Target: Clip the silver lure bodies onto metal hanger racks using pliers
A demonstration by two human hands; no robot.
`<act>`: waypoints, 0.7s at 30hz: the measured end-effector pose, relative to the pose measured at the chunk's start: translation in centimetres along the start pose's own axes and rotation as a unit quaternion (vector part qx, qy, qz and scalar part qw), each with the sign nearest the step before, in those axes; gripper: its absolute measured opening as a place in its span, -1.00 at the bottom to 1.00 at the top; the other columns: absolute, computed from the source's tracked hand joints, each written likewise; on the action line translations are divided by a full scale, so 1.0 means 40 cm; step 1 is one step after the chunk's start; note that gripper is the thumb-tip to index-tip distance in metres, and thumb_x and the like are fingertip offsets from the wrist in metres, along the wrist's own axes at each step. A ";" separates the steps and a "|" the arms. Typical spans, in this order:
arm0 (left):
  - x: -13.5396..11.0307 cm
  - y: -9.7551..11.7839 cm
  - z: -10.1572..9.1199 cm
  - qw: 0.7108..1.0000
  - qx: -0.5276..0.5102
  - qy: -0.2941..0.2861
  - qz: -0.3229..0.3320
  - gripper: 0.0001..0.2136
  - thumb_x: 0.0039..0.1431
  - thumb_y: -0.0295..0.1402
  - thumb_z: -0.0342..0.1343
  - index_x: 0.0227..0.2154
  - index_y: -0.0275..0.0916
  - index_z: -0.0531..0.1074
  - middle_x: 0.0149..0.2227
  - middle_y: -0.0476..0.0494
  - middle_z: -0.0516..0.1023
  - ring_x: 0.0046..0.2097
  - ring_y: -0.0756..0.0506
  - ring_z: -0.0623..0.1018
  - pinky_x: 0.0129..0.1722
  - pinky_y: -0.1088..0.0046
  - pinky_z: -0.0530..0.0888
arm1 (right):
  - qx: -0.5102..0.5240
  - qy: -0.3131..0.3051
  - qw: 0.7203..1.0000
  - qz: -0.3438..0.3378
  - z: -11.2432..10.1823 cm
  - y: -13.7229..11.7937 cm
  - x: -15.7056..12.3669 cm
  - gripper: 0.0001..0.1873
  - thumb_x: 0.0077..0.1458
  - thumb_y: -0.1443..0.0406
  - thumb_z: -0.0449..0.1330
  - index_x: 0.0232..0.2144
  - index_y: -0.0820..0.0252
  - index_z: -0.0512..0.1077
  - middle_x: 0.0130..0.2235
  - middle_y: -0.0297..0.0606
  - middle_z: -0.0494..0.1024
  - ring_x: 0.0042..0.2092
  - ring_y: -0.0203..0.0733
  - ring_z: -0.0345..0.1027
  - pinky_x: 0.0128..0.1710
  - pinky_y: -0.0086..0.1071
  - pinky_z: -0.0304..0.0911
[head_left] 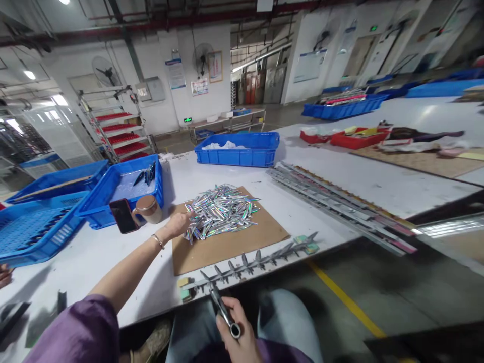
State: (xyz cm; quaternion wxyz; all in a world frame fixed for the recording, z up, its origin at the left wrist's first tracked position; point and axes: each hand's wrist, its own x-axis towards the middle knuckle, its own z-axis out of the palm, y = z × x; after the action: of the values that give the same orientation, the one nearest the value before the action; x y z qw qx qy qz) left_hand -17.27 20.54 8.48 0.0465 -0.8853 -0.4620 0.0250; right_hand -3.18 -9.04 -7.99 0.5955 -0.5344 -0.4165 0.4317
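My left hand (179,225) reaches to the left edge of a pile of slim, shiny, pointed pieces (223,209) with a rainbow sheen. Its fingers are drawn together at the pile; what is between them is too small to make out. The pile lies on a brown cardboard sheet (230,247). My right hand (240,327) is wrapped round a grey metal tube-like tool (223,308) with a round hollow end towards me. The tool's far end is by the left part of a metal rack strip (238,272) bearing several upright pointed grey pieces. The strip rests on sponge-like blocks (185,290) along the table's front edge.
A phone (124,216) leans by a brown-and-cream mug (148,208). Blue crates (236,157) stand behind and at the left (41,237). Long metal strips (336,204) lie at right, their ends over the table edge. Another person's hand (5,276) shows at far left.
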 end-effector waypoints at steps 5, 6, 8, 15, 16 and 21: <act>-0.091 -0.007 -0.019 0.992 -0.073 0.098 -0.032 -0.78 0.22 -0.55 0.06 -0.16 -0.34 0.58 -0.23 -0.29 0.66 -0.15 -0.16 0.64 -0.09 0.42 0.51 | 0.035 -0.026 0.998 0.043 -0.019 -0.035 -0.017 -0.50 0.06 -0.07 0.31 -0.07 0.08 0.45 -0.43 -0.33 0.50 -0.46 -0.16 0.35 -0.50 -0.35 0.27; -0.113 -0.007 -0.020 0.990 -0.080 0.104 -0.040 -0.80 0.21 -0.54 0.07 -0.20 -0.34 0.58 -0.22 -0.29 0.65 -0.15 -0.16 0.63 -0.10 0.42 0.50 | 0.043 -0.027 0.997 0.054 -0.020 -0.045 -0.022 -0.49 0.06 -0.08 0.31 -0.07 0.09 0.44 -0.44 -0.34 0.48 -0.48 -0.18 0.33 -0.51 -0.36 0.25; -0.165 -0.003 -0.020 0.988 -0.107 0.106 -0.045 -0.83 0.19 -0.52 0.10 -0.23 -0.33 0.58 -0.23 -0.24 0.65 -0.20 -0.13 0.62 -0.14 0.45 0.50 | 0.065 -0.034 0.995 0.075 -0.019 -0.064 -0.034 -0.47 0.06 -0.09 0.32 -0.08 0.11 0.43 -0.49 -0.39 0.45 -0.52 -0.23 0.28 -0.52 -0.37 0.22; -0.323 0.039 0.035 0.976 -0.197 0.085 0.044 -0.91 0.07 -0.56 0.18 -0.38 -0.30 0.55 -0.36 -0.10 0.60 -0.37 -0.02 0.54 -0.30 0.52 0.44 | 0.373 -0.052 0.887 0.266 0.025 -0.092 -0.037 -0.57 -0.01 0.02 0.44 -0.26 0.13 0.41 -0.49 -0.40 0.49 -0.50 -0.31 0.30 -0.47 -0.43 0.23; -0.327 0.043 0.050 0.975 -0.199 0.089 0.051 -0.91 0.08 -0.56 0.18 -0.38 -0.30 0.55 -0.37 -0.10 0.59 -0.37 -0.01 0.53 -0.31 0.53 0.44 | 0.415 -0.054 0.857 0.301 0.033 -0.092 -0.032 -0.61 -0.02 0.07 0.45 -0.29 0.13 0.41 -0.47 -0.39 0.49 -0.49 -0.32 0.31 -0.47 -0.44 0.25; -0.310 0.047 0.121 0.950 -0.276 0.128 0.066 -0.94 0.19 -0.43 0.20 -0.35 -0.28 0.56 -0.36 -0.10 0.57 -0.34 -0.01 0.53 -0.29 0.52 0.45 | 0.531 -0.092 0.763 0.357 0.068 -0.097 -0.025 -0.73 0.09 0.18 0.40 -0.39 0.16 0.39 -0.39 -0.36 0.46 -0.45 -0.35 0.31 -0.41 -0.41 0.35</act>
State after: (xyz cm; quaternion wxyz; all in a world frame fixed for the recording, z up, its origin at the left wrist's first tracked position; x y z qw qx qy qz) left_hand -23.22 9.59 3.48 -0.1429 -0.8881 -0.3812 -0.2136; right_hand -5.78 -9.45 -3.93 0.5458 -0.2004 0.0475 0.8122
